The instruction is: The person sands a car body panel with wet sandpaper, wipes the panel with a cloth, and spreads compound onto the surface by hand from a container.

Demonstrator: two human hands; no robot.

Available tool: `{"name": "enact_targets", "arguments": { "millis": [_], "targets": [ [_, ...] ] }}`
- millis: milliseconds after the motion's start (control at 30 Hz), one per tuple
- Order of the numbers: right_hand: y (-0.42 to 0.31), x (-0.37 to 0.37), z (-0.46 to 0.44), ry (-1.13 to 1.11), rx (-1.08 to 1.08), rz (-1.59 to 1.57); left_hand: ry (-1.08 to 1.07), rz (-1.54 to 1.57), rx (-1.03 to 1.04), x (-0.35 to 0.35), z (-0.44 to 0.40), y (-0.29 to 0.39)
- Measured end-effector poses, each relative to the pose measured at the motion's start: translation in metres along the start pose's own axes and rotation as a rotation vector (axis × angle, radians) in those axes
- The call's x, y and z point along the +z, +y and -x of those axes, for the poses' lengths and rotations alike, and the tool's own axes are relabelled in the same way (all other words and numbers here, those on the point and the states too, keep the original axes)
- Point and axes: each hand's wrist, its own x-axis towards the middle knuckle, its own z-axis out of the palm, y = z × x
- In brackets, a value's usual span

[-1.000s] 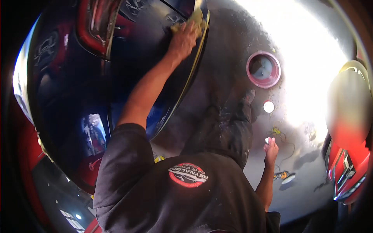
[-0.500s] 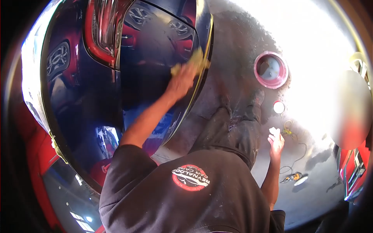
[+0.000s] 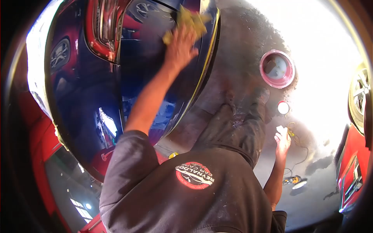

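As flat left fingers (image 3: 183, 34) press cloth (image 3: 195, 20) on car (image 3: 136, 68), right (image 3: 278, 138) pinch scrap (image 3: 281, 131); floor (image 3: 237, 50) stained.

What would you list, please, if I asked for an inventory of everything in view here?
blue car: one, dark blue, left
tail light: one, red, on the blue car
edge strip: one, yellow, along the blue car's right edge
yellow cloth: one, yellow, on the blue car
floor: one, grey, centre to right
bucket: one, pink, on the floor
round item: one, white, below the bucket
power tool: one, orange, lower right
red car: one, red, right edge
white scrap: one, white, right of centre
shirt: one, dark, bottom
trousers: one pair, dark, centre
left hand: one, bare, on the yellow cloth
right hand: one, bare, holding the white scrap
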Motion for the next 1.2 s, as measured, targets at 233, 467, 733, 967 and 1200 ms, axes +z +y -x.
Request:
{"name": "enact_targets", "arguments": {
  "millis": [233,467,733,967,1200],
  "targets": [
    [-0.006,-0.002,-0.013,-0.074,0.0,0.009,-0.352,-0.083,0.438,0.071,0.267,0.039],
    [-0.017,-0.006,-0.039,-0.199,-0.029,0.029,-0.13,-0.276,-0.04,-0.026,0.065,-0.031],
    [-0.019,-0.006,-0.043,-0.109,0.013,0.057,0.008,-0.242,-0.035,-0.033,0.002,-0.047],
    [-0.003,0.007,-0.047,-0.192,0.05,0.107,-0.569,-0.097,0.288,0.063,0.35,0.05],
    [-0.014,0.02,-0.054,-0.273,-0.017,0.147,-0.256,-0.348,0.251,0.028,0.29,-0.011]
  ]
}}
